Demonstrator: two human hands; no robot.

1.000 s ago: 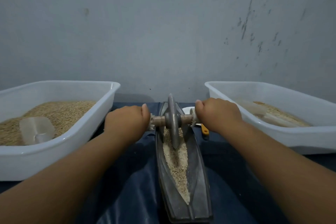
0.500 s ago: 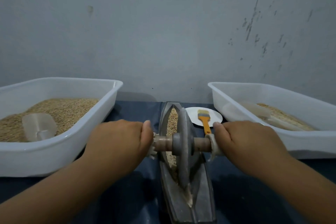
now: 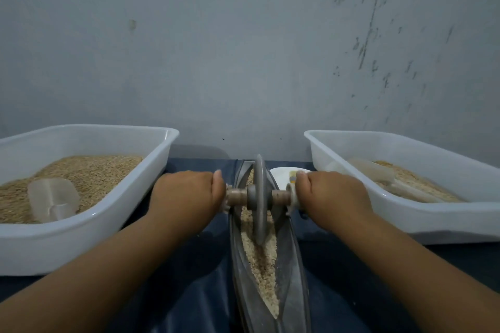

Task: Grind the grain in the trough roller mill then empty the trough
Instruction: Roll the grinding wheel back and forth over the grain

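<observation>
Holding grain (image 3: 260, 265), trough (image 3: 293, 273); hands (image 3: 189, 196) grip axle (image 3: 280, 196).

Two bare forearms reach forward from the bottom corners, angling inward toward each other. The left hand (image 3: 189, 194) is closed in a fist, knuckles up, thumb lying along its inner side (the fingertips are hidden underneath). The right hand (image 3: 334, 194) mirrors it, also fisted, thumb forward. Both wrists are roughly straight, the hands level with each other and apart.

Grey wheel (image 3: 259, 197), tan grain (image 3: 259, 259), white tubs (image 3: 89, 224), navy cloth (image 3: 189, 292).
</observation>
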